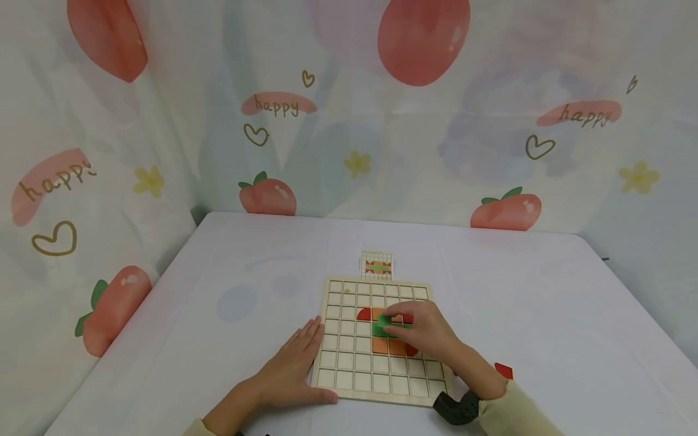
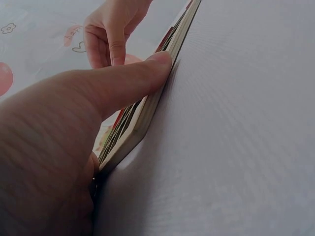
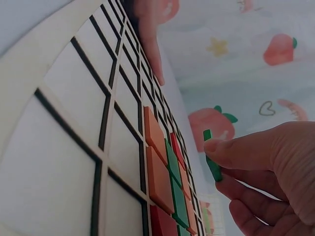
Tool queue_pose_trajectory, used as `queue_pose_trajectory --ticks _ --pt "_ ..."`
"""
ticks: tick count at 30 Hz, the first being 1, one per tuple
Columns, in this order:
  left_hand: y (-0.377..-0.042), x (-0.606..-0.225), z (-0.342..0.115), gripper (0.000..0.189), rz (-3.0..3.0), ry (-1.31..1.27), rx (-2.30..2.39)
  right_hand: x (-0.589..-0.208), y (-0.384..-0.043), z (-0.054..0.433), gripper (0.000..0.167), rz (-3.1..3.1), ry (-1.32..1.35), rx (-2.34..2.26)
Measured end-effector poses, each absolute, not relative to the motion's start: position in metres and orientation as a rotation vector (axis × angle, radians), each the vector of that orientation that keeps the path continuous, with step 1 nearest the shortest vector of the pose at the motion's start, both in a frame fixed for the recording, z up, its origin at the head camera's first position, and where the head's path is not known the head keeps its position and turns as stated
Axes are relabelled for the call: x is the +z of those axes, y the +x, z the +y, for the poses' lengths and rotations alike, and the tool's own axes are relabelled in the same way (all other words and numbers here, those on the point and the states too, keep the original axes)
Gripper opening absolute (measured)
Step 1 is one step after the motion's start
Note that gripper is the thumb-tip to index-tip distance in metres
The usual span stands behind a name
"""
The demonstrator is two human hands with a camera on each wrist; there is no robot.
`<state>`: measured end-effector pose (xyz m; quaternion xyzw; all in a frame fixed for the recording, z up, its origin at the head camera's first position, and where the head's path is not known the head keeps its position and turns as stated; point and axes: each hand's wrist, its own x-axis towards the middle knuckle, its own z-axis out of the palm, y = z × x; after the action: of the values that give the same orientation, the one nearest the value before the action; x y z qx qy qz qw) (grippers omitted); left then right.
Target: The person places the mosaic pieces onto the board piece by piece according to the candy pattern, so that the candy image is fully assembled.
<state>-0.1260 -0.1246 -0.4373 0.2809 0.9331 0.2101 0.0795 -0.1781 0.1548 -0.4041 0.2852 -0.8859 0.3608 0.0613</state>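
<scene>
A square wooden grid board (image 1: 382,396) lies on the table. On its cells sit orange tiles (image 1: 380,346), a row of green tiles (image 3: 179,199) and red pieces with a rounded side (image 1: 363,314). Over these my right hand (image 1: 428,330) pinches a green square tile (image 3: 214,170) between thumb and fingers; the right wrist view shows that tile raised off the board, tilted on edge. My left hand (image 1: 291,372) rests at the board's left side, fingers straight along the edge and thumb (image 2: 133,78) against the near left corner.
Just beyond the board's far edge lies a small pattern card (image 1: 376,257) with a candy-like shape printed on a grid. A loose red piece (image 1: 504,370) is on the table by my right forearm. Printed cloth (image 1: 338,121) hangs behind and to the left.
</scene>
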Motion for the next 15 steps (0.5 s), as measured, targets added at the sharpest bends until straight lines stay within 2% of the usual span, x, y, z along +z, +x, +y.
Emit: queue_pose_trajectory --ticks 15 --pt "-0.126 -0.439 -0.125 0.117 2.792 0.835 0.614 -0.409 -0.186 0.137 0.020 -2.736 0.972 1.177"
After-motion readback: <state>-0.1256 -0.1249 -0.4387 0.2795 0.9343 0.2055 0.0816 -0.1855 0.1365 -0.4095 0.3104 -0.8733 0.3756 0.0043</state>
